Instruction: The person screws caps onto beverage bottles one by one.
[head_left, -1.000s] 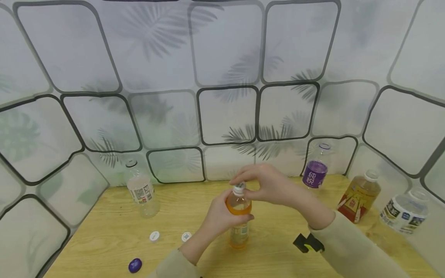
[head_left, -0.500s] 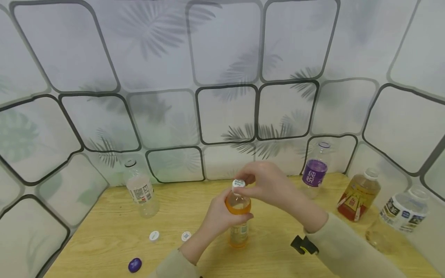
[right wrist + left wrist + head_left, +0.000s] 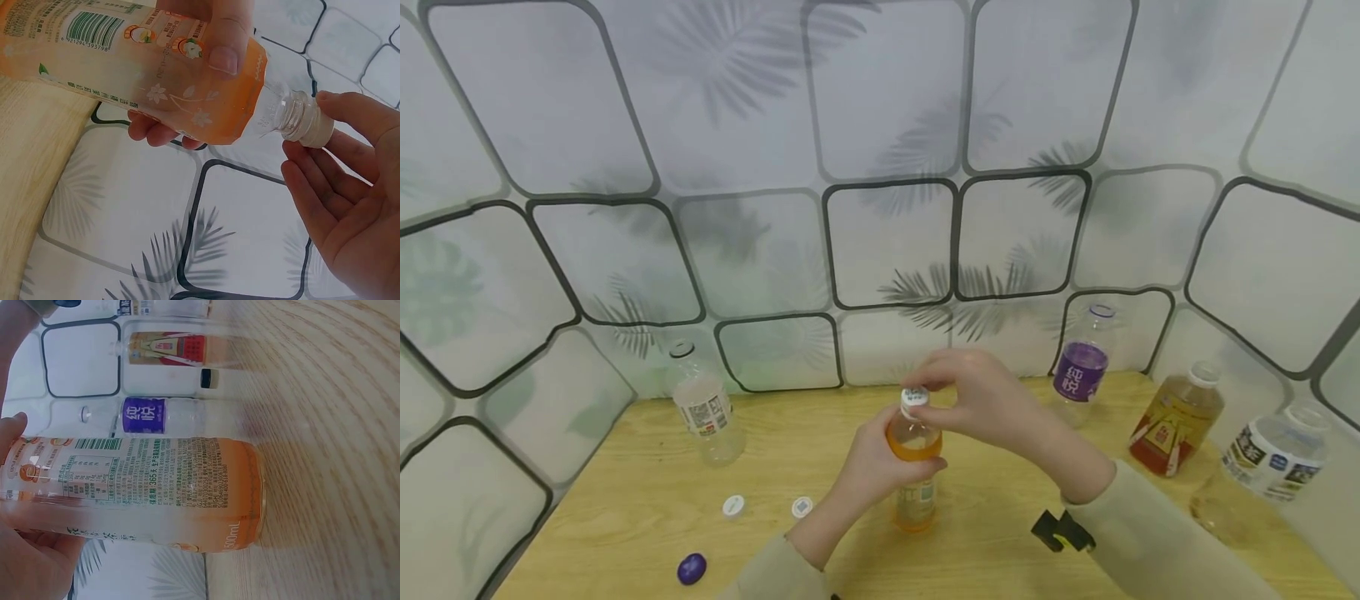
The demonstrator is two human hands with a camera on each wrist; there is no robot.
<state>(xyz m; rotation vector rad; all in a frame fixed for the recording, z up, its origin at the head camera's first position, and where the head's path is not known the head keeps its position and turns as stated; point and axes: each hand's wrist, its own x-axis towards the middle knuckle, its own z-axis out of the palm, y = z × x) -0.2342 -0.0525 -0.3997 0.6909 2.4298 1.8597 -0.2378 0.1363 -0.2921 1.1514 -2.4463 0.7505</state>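
Observation:
A clear bottle with an orange-and-white label (image 3: 917, 502) stands upright on the table, between both hands. My left hand (image 3: 874, 465) grips it round its upper body; in the left wrist view the lower label of the bottle (image 3: 162, 481) faces the camera. At its neck sits a white cap (image 3: 914, 397). My right hand (image 3: 981, 400) pinches that cap from the side, between thumb and fingers. Seen from the right wrist, the cap (image 3: 321, 129) is on the bottle's mouth, with the thumb touching one side and fingertips the other.
A clear bottle with a black neck ring (image 3: 703, 412) stands at left. Two white caps, one a printed cap (image 3: 802, 507), and a purple cap (image 3: 692, 568) lie in front. At right stand a purple-labelled bottle (image 3: 1080, 372), an amber bottle (image 3: 1176, 421) and a clear white-labelled bottle (image 3: 1273, 462).
The right hand's fingers have shifted from over the cap's top to its sides, leaving more of the top visible. The left hand and bottle have stayed in place.

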